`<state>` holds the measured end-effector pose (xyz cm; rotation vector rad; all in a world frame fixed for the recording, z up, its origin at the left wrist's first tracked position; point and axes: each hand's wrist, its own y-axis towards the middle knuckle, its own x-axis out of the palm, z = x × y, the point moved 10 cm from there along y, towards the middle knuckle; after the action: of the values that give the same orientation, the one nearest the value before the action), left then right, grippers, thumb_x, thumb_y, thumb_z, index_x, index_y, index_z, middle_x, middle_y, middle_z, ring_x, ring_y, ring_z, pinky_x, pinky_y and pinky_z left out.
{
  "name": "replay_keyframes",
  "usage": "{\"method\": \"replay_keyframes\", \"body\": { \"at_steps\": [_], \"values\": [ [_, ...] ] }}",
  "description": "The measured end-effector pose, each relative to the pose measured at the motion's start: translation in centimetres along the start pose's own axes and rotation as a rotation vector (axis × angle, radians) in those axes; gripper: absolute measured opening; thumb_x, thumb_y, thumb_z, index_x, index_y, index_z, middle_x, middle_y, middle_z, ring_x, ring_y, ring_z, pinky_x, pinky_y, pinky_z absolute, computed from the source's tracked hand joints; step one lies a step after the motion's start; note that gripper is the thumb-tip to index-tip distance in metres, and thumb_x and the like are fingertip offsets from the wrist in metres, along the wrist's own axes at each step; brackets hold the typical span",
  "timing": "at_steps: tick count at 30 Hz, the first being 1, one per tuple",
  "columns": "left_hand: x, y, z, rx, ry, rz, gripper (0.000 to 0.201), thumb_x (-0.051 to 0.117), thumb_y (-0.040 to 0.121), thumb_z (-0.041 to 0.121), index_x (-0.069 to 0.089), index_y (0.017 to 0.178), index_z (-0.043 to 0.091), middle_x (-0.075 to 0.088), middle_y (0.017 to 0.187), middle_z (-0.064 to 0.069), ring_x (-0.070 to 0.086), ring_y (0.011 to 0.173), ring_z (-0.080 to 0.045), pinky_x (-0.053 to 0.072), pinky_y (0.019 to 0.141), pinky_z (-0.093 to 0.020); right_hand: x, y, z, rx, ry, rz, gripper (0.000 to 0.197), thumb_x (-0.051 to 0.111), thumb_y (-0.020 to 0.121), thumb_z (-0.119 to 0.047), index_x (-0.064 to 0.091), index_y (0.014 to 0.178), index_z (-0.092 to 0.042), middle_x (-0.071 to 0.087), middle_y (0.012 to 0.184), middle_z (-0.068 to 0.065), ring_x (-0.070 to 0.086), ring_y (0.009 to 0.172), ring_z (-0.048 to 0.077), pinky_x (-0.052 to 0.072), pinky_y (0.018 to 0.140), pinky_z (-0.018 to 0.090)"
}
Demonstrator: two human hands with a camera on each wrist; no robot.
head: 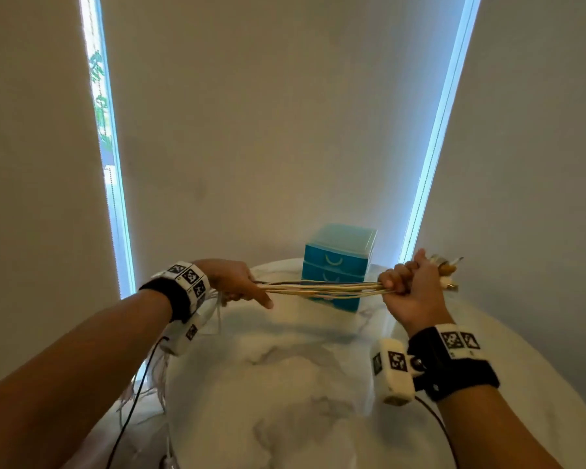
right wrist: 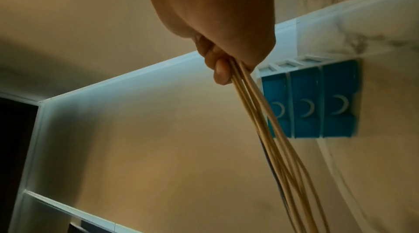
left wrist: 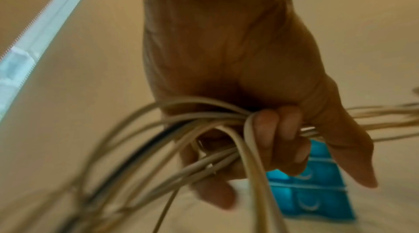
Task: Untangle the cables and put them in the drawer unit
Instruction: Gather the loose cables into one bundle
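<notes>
A bundle of several pale cables (head: pixel 322 288) stretches taut between my two hands above the table. My left hand (head: pixel 237 282) grips the bundle with curled fingers (left wrist: pixel 281 140), and the loose cable tails (left wrist: pixel 158 147) hang below the wrist. My right hand (head: pixel 411 282) is a fist around the other end, cables (right wrist: pixel 256 111) running out of it; the plugs (head: pixel 445 265) stick out past the knuckles. The blue drawer unit (head: pixel 337 265) with its drawers closed stands behind the cables, also seen in the wrist views (left wrist: pixel 317 192) (right wrist: pixel 317 104).
A white marble table (head: pixel 285 384) lies under my hands, its left edge near the hanging cable ends (head: pixel 149 384). Pale blinds cover the wall behind, with bright window strips (head: pixel 105 147) at left and right.
</notes>
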<state>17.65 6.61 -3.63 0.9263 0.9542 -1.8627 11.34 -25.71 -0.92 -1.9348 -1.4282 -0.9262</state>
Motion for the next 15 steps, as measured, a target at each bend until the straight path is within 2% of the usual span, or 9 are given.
{"method": "replay_keyframes", "body": {
  "at_steps": [3,5,8,9,10,11,12,13,15],
  "values": [
    [-5.3,-0.2,-3.4,-0.096,0.286,0.203,0.032,0.084,0.083,0.053,0.079,0.089,0.022,0.070,0.073,0.003,0.062,0.064,-0.016,0.047,0.067,-0.026,2.5,-0.4,1.2,-0.020,-0.033,-0.087,0.061,0.050,0.111,-0.051,0.032,0.059,-0.024,0.020,0.052,-0.004,0.020,0.045,0.014,0.030,0.046,0.027],
    [-10.9,-2.4,-3.5,-0.084,0.563,0.561,0.022,0.075,0.093,0.042,0.077,0.102,0.022,0.075,0.088,-0.002,0.070,0.082,-0.027,0.048,0.075,-0.033,4.9,-1.2,0.5,-0.087,-0.055,-0.168,0.062,0.051,0.109,-0.055,0.032,0.059,-0.024,0.019,0.055,-0.003,0.020,0.049,0.014,0.033,0.049,0.028],
    [-16.8,-8.0,-0.8,0.097,0.721,1.196,0.017,0.060,0.106,0.024,0.064,0.094,0.012,0.071,0.077,-0.014,0.067,0.068,-0.038,0.042,0.078,-0.045,8.0,-3.2,-0.8,-0.179,-0.088,-0.324,0.060,0.049,0.107,-0.059,0.023,0.067,-0.022,0.013,0.065,0.002,0.016,0.059,0.018,0.038,0.056,0.029],
    [-17.3,-9.6,-0.3,0.128,0.723,1.350,0.023,0.054,0.111,0.026,0.059,0.094,0.012,0.068,0.076,-0.013,0.065,0.066,-0.037,0.040,0.078,-0.047,8.5,-3.7,-0.9,-0.197,-0.100,-0.365,0.060,0.048,0.107,-0.059,0.020,0.071,-0.021,0.012,0.068,0.003,0.015,0.061,0.018,0.040,0.058,0.029],
    [-17.4,-10.1,-0.3,0.148,0.708,1.421,0.022,0.052,0.112,0.027,0.057,0.097,0.012,0.066,0.080,-0.012,0.064,0.071,-0.036,0.039,0.079,-0.048,8.6,-3.9,-0.8,-0.205,-0.111,-0.393,0.059,0.047,0.108,-0.060,0.019,0.072,-0.021,0.012,0.068,0.003,0.016,0.062,0.018,0.041,0.059,0.029],
    [-16.7,-9.2,-0.7,0.161,0.679,1.374,0.013,0.055,0.110,0.023,0.057,0.102,0.012,0.065,0.090,-0.012,0.065,0.080,-0.036,0.041,0.082,-0.050,8.3,-3.9,-0.2,-0.197,-0.127,-0.402,0.059,0.046,0.107,-0.060,0.021,0.071,-0.021,0.014,0.067,0.003,0.017,0.061,0.018,0.041,0.060,0.029],
    [-15.2,-6.6,-2.0,0.129,0.651,1.193,0.010,0.061,0.105,0.021,0.059,0.112,0.014,0.065,0.104,-0.013,0.066,0.095,-0.037,0.044,0.089,-0.052,7.5,-3.7,0.6,-0.173,-0.155,-0.391,0.060,0.048,0.106,-0.061,0.025,0.068,-0.022,0.016,0.065,0.001,0.018,0.060,0.017,0.041,0.061,0.029],
    [-12.7,-3.1,-4.3,0.027,0.637,0.919,0.026,0.067,0.100,0.025,0.058,0.123,0.018,0.063,0.121,-0.012,0.063,0.112,-0.037,0.044,0.098,-0.054,6.2,-3.4,1.6,-0.141,-0.190,-0.364,0.059,0.050,0.105,-0.062,0.032,0.065,-0.023,0.019,0.063,0.000,0.020,0.058,0.016,0.040,0.061,0.030],
    [-5.6,1.3,-9.4,-0.256,0.639,0.313,0.076,0.080,0.087,0.057,0.047,0.149,0.028,0.048,0.149,-0.009,0.046,0.140,-0.033,0.038,0.116,-0.053,2.9,-2.6,3.5,-0.090,-0.250,-0.289,0.055,0.052,0.103,-0.062,0.042,0.064,-0.024,0.025,0.061,-0.002,0.025,0.056,0.015,0.037,0.062,0.032]
  ]
}}
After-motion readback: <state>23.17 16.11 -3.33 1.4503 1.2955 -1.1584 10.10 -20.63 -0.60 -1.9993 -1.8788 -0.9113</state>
